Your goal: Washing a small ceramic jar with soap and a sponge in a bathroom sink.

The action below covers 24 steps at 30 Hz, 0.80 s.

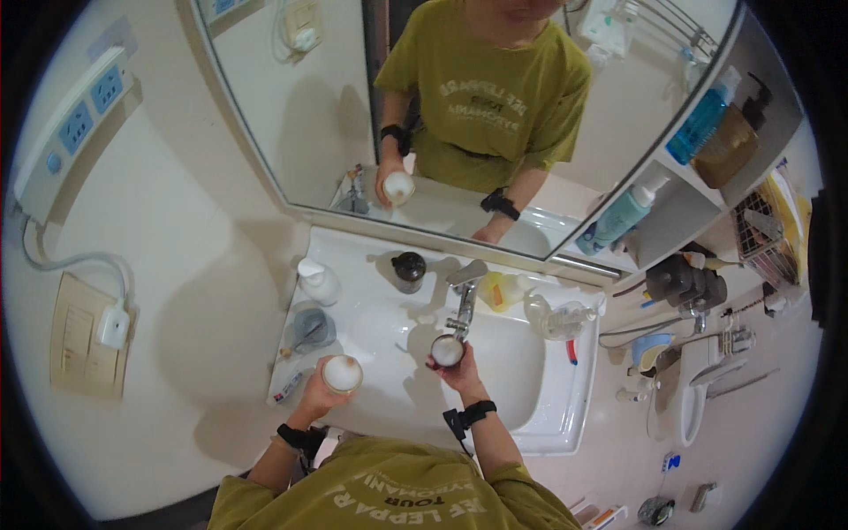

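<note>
My left hand [320, 395] is closed around a round, clear-sided jar [343, 374] with a white filling or top and a small brownish spot, held above the left part of the sink counter. My right hand [459, 375] grips a small dark-rimmed round cup [447, 351], pale inside, directly below the spout of the chrome faucet [465, 305]. Whether water is running into the cup is hard to make out. Fingers of my right hand wrap the cup's sides; its underside is hidden. Both wrists carry black bands.
On the white sink [521, 380] stand a white pump bottle [318, 281], a grey cup [311, 328], a dark jar [408, 271], a yellow bottle [503, 291] and a clear pump bottle [561, 318]. A mirror [327, 97] rises behind; shelves with bottles are at right.
</note>
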### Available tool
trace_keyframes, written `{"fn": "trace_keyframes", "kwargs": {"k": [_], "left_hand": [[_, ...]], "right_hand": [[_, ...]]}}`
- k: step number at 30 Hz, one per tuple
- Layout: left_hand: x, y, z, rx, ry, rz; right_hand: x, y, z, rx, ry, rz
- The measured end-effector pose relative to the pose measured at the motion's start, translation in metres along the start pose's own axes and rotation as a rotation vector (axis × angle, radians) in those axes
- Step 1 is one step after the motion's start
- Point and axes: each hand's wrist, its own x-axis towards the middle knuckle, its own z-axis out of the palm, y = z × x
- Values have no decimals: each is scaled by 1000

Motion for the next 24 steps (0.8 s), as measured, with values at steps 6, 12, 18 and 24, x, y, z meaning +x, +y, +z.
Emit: {"fn": "trace_keyframes", "kwargs": {"k": [6,12,18,24], "left_hand": [[-24,-46,-9,180,288,3],[-32,-58,0,56,516,34],[-43,-72,6,137,504,66],[-47,-80,12,47,584,64]], "right_hand": [[9,12,-3,-120,4,51],[6,10,-7,-70,92,-2],[2,8,-4,-108,126,5],[3,5,-8,-61,4,1]]}}
